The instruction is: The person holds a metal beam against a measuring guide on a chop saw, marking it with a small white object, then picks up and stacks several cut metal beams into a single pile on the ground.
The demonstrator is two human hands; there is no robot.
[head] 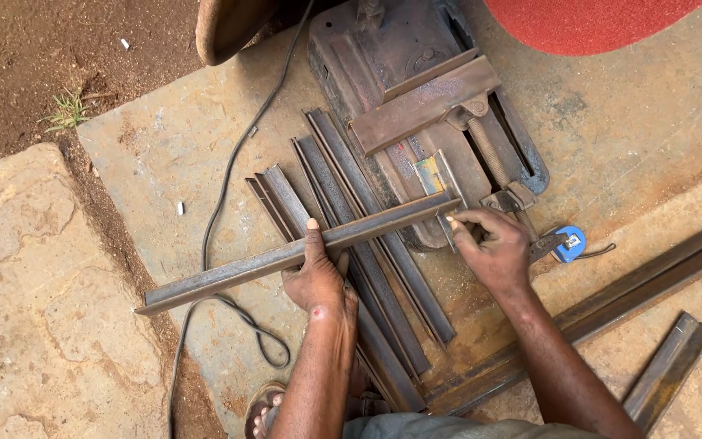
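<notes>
My left hand (316,280) grips the long angle iron bar (286,256) at its middle, thumb over the top, holding it slantwise across the other angle iron lengths (351,211) on the concrete slab (164,154). My right hand (489,248) pinches at its far end, beside the chop saw vise (424,102).

We see a long, rusty brown steel angle bar (286,256) lying slantwise, its left end low and its right end raised over other angle pieces. Beside its right end stands a short, shiny angle offcut (436,175), tilted upright.
</notes>
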